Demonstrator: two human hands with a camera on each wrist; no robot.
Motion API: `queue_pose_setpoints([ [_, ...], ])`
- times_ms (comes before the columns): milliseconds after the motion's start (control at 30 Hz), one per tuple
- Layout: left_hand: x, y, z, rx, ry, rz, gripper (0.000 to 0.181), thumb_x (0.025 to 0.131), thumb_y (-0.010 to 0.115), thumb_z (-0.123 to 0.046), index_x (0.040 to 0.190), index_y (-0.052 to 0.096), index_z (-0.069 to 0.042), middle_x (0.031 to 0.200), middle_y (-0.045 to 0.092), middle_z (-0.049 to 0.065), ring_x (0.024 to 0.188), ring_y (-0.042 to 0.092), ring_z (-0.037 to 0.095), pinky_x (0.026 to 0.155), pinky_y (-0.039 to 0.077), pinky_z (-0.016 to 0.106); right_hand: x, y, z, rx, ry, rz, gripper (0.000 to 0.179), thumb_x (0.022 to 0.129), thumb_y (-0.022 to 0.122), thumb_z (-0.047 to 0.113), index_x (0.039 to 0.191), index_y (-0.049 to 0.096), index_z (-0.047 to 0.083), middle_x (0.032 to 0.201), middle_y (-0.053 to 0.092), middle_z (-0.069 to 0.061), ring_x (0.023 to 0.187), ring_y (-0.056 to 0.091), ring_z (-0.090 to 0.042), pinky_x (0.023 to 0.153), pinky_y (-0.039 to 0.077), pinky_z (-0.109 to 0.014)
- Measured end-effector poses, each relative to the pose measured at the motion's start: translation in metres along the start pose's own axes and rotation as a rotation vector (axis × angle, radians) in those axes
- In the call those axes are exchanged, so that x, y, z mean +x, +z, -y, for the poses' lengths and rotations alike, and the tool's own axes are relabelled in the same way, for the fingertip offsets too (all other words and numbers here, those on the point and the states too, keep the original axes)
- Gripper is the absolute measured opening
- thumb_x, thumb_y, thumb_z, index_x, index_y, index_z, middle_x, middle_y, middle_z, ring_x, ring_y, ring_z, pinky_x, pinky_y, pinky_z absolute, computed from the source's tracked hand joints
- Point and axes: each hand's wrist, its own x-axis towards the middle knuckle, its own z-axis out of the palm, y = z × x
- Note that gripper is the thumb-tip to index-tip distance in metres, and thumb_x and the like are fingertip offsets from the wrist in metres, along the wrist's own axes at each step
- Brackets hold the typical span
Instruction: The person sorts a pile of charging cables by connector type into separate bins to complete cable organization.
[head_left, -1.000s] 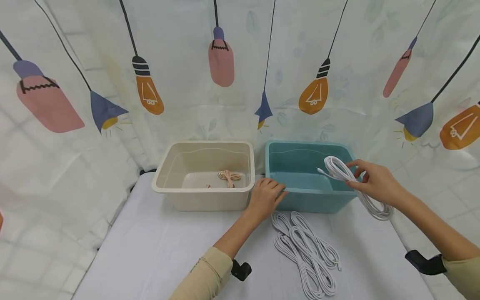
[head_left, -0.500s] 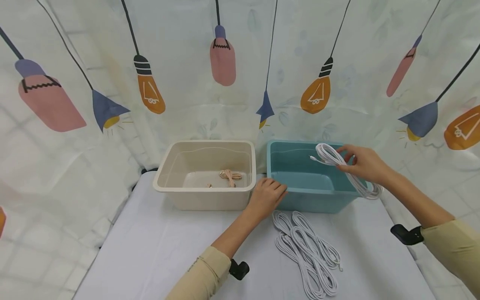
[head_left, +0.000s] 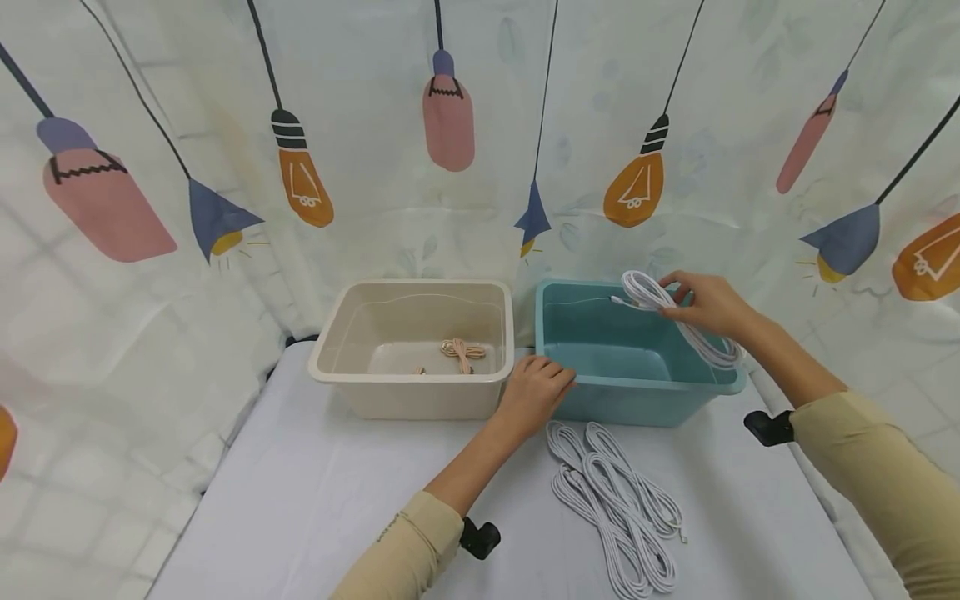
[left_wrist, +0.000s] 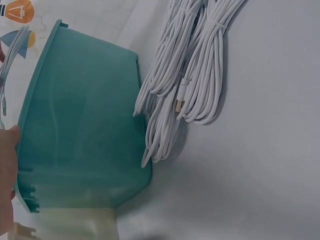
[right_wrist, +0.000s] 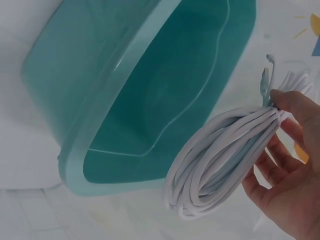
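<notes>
My right hand (head_left: 705, 302) pinches a coiled, tied white cable (head_left: 678, 321) at its middle, above the right end of the teal bin (head_left: 622, 398). In the right wrist view the cable's loops (right_wrist: 220, 160) hang beside the bin's rim, with thin plug ends sticking out near the thumb. My left hand (head_left: 531, 392) grips the front rim of the teal bin near its left corner; the left wrist view shows only part of this hand (left_wrist: 6, 175) at the rim. Several more coiled white cables (head_left: 618, 508) lie on the table in front of the teal bin.
Left of the teal bin stands a beige bin (head_left: 412, 400), holding a tied peach-coloured cable (head_left: 463, 353) and a small piece at its front wall. Both bins stand on a white-covered table (head_left: 300, 500), against a curtain (head_left: 360, 167) printed with lamps.
My right hand has carried the white cable up and to the left, from the bin's front right corner to above its right end. The left hand stays on the rim.
</notes>
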Motion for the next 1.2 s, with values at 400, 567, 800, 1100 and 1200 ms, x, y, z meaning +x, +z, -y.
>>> queue_pose_setpoints([
  [400, 0.001, 0.004, -0.001, 0.011, -0.004, -0.036, 0.012, 0.093, 0.083, -0.025, 0.103, 0.081, -0.018, 0.099, 0.079, -0.005, 0.094, 0.071, 0.014, 0.095, 0.057, 0.033, 0.018, 0.002, -0.012, 0.006, 0.056, 0.024, 0.051, 0.099, 0.072, 0.018, 0.141, 0.052, -0.004, 0.120, 0.063, -0.036, 0.100, 0.065, -0.046, 0.090, 0.059, -0.061],
  [567, 0.001, 0.003, -0.002, 0.020, -0.014, -0.022, 0.011, 0.095, 0.081, -0.026, 0.104, 0.082, -0.019, 0.100, 0.079, -0.005, 0.096, 0.071, 0.014, 0.096, 0.056, 0.033, 0.022, 0.004, -0.013, 0.011, 0.048, 0.016, 0.053, 0.099, 0.074, 0.018, 0.141, 0.053, -0.005, 0.119, 0.064, -0.035, 0.100, 0.065, -0.046, 0.090, 0.058, -0.061],
  [800, 0.002, -0.002, -0.002, -0.011, -0.023, 0.006, 0.010, 0.097, 0.078, -0.024, 0.104, 0.081, -0.018, 0.101, 0.079, -0.004, 0.097, 0.071, 0.015, 0.098, 0.056, 0.034, 0.018, 0.011, -0.010, 0.014, -0.008, -0.012, 0.052, 0.098, 0.077, 0.017, 0.138, 0.056, -0.008, 0.116, 0.066, -0.036, 0.097, 0.069, -0.047, 0.085, 0.058, -0.060],
  [1100, 0.001, -0.003, 0.001, -0.021, -0.017, 0.029, 0.012, 0.100, 0.075, -0.024, 0.108, 0.081, -0.017, 0.103, 0.079, -0.004, 0.098, 0.070, 0.016, 0.098, 0.056, 0.034, -0.001, 0.022, -0.004, 0.031, -0.030, -0.076, 0.048, 0.099, 0.076, 0.016, 0.135, 0.058, -0.010, 0.112, 0.069, -0.033, 0.092, 0.070, -0.044, 0.078, 0.060, -0.055],
  [1200, 0.001, -0.001, 0.001, -0.052, -0.013, 0.001, 0.011, 0.098, 0.077, -0.021, 0.107, 0.080, -0.015, 0.102, 0.078, -0.001, 0.098, 0.069, 0.017, 0.096, 0.057, 0.034, -0.010, 0.026, -0.002, 0.036, -0.050, -0.103, 0.048, 0.098, 0.077, 0.016, 0.135, 0.059, -0.009, 0.109, 0.069, -0.031, 0.090, 0.070, -0.041, 0.075, 0.060, -0.052],
])
